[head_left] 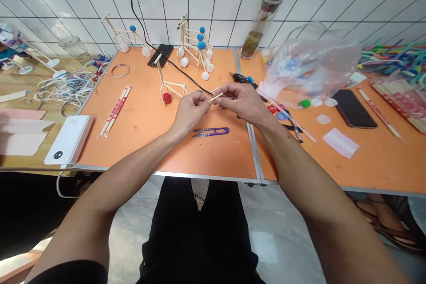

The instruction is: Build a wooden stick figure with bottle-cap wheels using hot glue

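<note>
My left hand and my right hand meet above the orange table, fingers pinched on a short wooden stick held between them. Just behind my left hand stands a stick frame with a red cap at its foot. Purple thread snips lie on the table right below my hands. A black glue gun lies just beyond my right hand.
More stick models with blue and white caps stand at the back, by a black phone and cable. A wrapped chopstick pair, white power bank, clear plastic bag, glass bottle and second phone surround the work spot.
</note>
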